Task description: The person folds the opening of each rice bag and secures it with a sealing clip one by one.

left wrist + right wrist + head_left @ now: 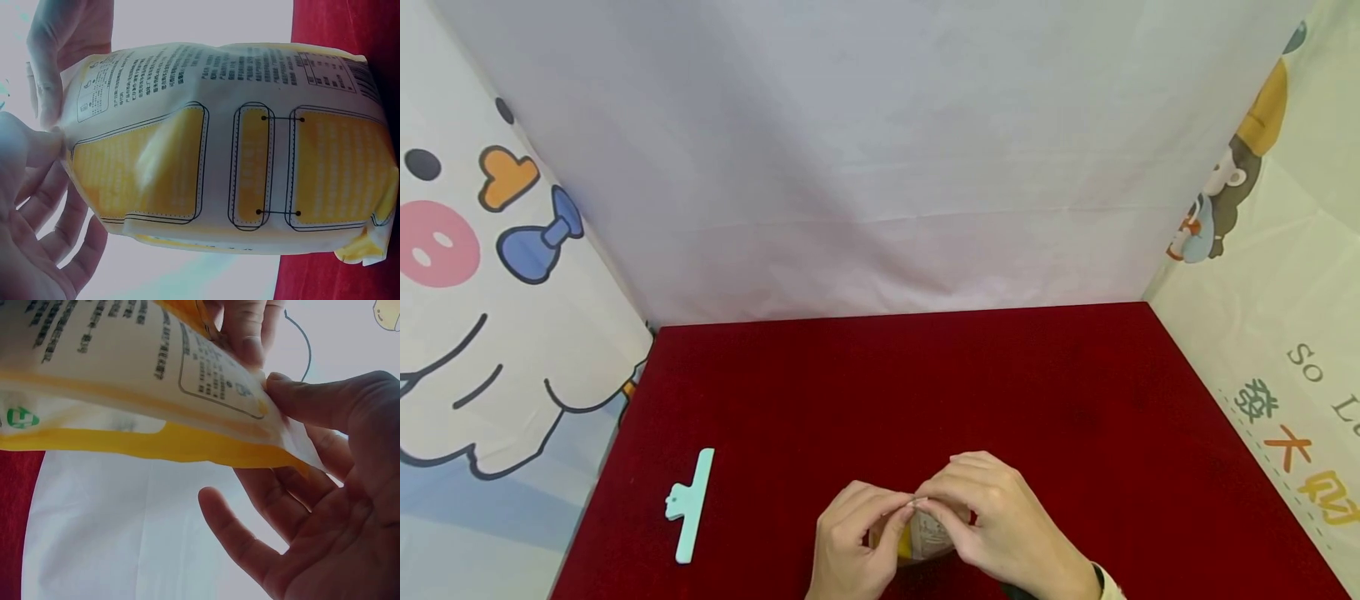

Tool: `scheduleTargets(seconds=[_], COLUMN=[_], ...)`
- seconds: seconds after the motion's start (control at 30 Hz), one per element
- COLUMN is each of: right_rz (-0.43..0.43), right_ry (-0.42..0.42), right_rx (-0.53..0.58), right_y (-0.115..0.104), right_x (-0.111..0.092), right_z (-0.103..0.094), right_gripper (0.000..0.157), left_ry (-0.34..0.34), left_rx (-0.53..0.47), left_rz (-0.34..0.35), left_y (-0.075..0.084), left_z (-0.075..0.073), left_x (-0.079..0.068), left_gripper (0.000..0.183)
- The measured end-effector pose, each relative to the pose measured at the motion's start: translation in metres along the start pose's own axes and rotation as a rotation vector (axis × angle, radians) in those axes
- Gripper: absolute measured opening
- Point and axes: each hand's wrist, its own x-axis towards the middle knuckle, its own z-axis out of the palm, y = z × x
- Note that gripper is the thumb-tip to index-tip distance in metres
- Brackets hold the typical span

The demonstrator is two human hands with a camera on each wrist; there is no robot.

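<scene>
A yellow and white printed plastic bag (pixel 215 162) stands upright on the dark red table, its sides full and its lower end on the cloth. In the head view, my left hand (pixel 853 542) pinches the bag's top edge between thumb and index finger. My right hand (pixel 1011 521) does the same just beside it, so the fingertips of both hands meet at the top. The other fingers of the right hand (pixel 350 469) spread out behind the bag in the right wrist view. A pale mint-green long-bar clip (pixel 695 507) lies on the table left of my hands, touched by neither.
The dark red cloth table (pixel 895 400) reaches back to a plain white curtain (pixel 880 167). A cartoon-printed sheet (pixel 475 333) hangs along the left edge, and another printed sheet (pixel 1285 308) borders the right.
</scene>
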Motion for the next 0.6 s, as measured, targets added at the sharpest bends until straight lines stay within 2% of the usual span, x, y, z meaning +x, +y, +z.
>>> scheduleTargets(seconds=[0.2, 0.27, 0.47, 0.6], right_rz=[0.000, -0.011, -0.021, -0.012], right_ry=[-0.006, 0.000, 0.006, -0.001], right_rx=[-0.003, -0.005, -0.006, -0.006], right_y=[0.000, 0.000, 0.001, 0.000], right_x=[0.000, 0.000, 0.001, 0.000], right_z=[0.000, 0.000, 0.000, 0.000], right_gripper=[0.012, 0.014, 0.009, 0.008], left_ry=[0.047, 0.046, -0.051, -0.120], left_rx=[0.042, 0.044, 0.029, 0.055], left_rz=[0.065, 0.065, -0.025, -0.048], left_y=[-0.002, -0.001, 0.000, -0.002], left_z=[0.001, 0.001, -0.007, -0.013], left_x=[0.002, 0.003, 0.002, 0.000], left_gripper=[0.021, 0.020, 0.013, 0.010])
